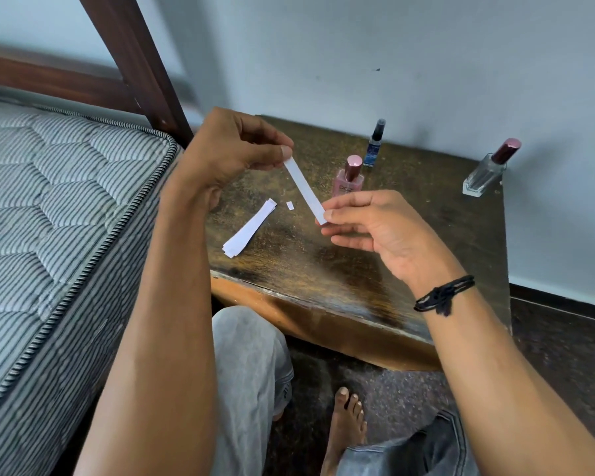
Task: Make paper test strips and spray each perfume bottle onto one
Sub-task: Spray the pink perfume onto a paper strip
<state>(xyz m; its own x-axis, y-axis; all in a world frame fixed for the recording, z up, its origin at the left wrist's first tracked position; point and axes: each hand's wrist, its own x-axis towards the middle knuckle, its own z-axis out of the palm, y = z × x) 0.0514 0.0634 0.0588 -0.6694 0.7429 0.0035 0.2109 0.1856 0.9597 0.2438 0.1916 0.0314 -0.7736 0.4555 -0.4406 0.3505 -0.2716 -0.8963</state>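
A white paper strip (pixel 304 190) is stretched above the dark wooden table (pixel 323 269). My left hand (pixel 227 149) pinches its upper end and my right hand (pixel 368 225) pinches its lower end. A small stack of cut strips (pixel 249 228) lies on the table under my left forearm, with a tiny paper scrap (pixel 290 205) beside it. Three perfume bottles stand behind: a pink one (pixel 348 178) just past the held strip, a slim blue one (pixel 374 144) by the wall, and a clear one with a maroon cap (pixel 488 170) at the right.
A striped mattress (pixel 55 207) and a dark wooden bed frame (pixel 134 60) border the table on the left. The wall (pixel 426 46) is directly behind the table. My knees in grey trousers and a bare foot (pixel 346 424) are below the table's front edge.
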